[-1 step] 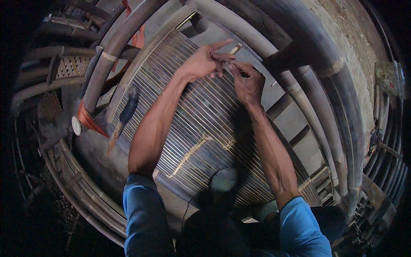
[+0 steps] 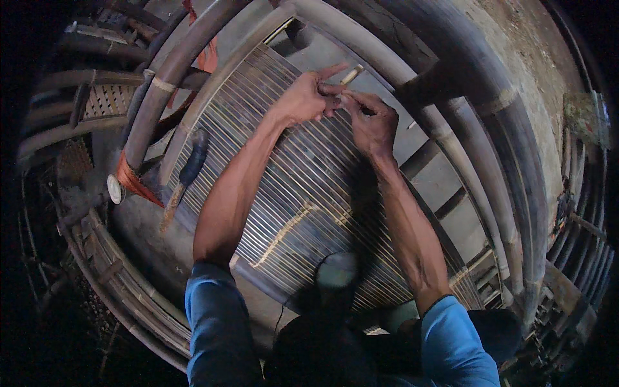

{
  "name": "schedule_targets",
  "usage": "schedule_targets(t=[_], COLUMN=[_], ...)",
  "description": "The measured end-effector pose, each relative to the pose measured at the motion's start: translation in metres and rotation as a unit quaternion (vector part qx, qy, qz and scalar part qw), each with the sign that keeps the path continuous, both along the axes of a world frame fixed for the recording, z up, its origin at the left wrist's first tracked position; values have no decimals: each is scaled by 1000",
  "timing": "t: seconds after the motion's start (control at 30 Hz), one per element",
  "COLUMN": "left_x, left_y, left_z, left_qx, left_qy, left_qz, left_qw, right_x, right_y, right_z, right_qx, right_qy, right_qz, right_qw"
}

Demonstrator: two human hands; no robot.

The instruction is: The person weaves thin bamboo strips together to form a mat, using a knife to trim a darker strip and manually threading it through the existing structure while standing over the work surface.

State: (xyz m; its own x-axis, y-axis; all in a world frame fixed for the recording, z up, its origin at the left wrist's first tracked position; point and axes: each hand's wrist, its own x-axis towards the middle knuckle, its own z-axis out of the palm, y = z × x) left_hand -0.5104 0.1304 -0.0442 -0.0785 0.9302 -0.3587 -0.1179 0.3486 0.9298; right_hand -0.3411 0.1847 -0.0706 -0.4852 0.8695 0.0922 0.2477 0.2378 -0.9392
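We see very little change since the frame just before: the left hand and the right hand meet at the same spot, with only a slight shift in how the fingers lie against each other. We judge from this that the fine handwork is carrying on where it was, rather than moving along to another part. The left hand is partly spread, one finger stretched out and the others bent inward; the right hand is drawn into a loose pinch, its tips touching or just beside the left fingers. We cannot tell whether anything thin is caught between them, as the tips cover the spot. A short pale stub shows just beyond them. The slats lie beneath both hands and run down between the forearms, with a pale streak across their lower part. A curved pole passes beyond the fingertips. To the left of the left forearm, a dark-handled tool rests across the edge of the slats, and beyond it an orange tie wraps an upright. We find no brand, label or writing that we can read.
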Motion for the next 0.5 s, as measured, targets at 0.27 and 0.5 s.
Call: schedule_targets(t=[0.27, 0.5], left_x=[-4, -20], left_y=[-36, -75], left_z=[0, 12], left_qx=[70, 70], left_qy=[357, -185], left_qz=[189, 386], left_qw=[912, 901], right_x=[15, 26], right_y=[16, 21], right_z=[-10, -39], right_qx=[-91, -220], right_qy=[-130, -196], right_qz=[34, 125], right_qw=[987, 947])
